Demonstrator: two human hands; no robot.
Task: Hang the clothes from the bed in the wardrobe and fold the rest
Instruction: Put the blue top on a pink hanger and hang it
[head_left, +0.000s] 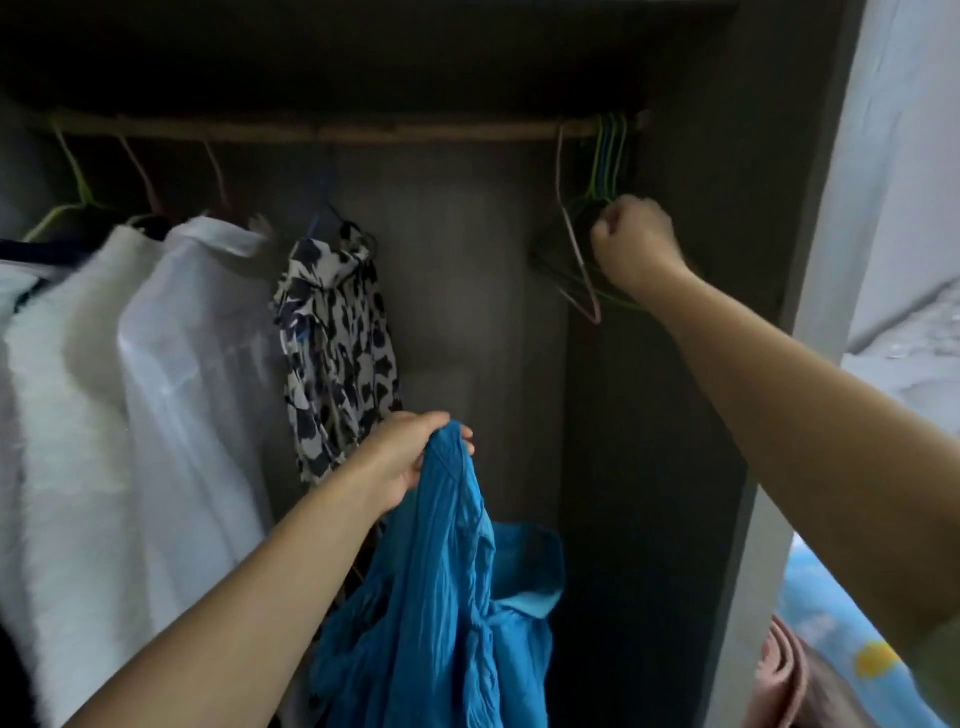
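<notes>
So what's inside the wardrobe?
White clothes, a spotted top and empty hangers hang on the rail. A blue garment hides the bottom.

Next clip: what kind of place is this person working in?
Most likely a bedroom, at an open wardrobe. A rail carries hung garments such as a white shirt and a bunch of empty hangers. Bedding shows at the right edge.
</notes>
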